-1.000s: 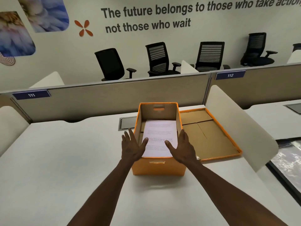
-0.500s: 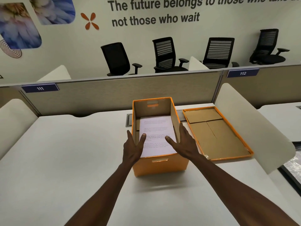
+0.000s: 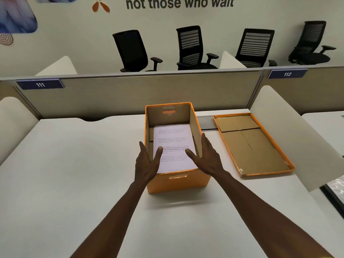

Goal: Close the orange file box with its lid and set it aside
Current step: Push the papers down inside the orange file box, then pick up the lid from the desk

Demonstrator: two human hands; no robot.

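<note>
Bracketing the orange box (image 3: pixel 176 180) from both sides, the hands sit at its near end on the white bench (image 3: pixel 74 164). The left hand (image 3: pixel 148 164) lies against the outside of the left wall, fingers straight and spread, thumb hooked over the rim toward the sheet of paper (image 3: pixel 173 148) inside. The right hand (image 3: pixel 206 159) mirrors it on the right wall, palm to the cardboard, thumb also over the rim. Neither is clenched; both are flat and open, pressing or steadying the walls rather than gripping anything, and I cannot tell how firmly.

The box is uncovered, with the paper lying flat on its floor. The lid (image 3: pixel 251 144) rests upside down on the bench to the right of the right hand, near the box but not touching it.

To do this step well, I judge the box should be squared on the bench first, its walls upright. Then the right hand, being the nearer one, would reach for the lid, turn it over so its lip faces down, and both hands would lower it level so all four corners seat together. A tilted lid could catch on one wall and bow it inward.
</note>
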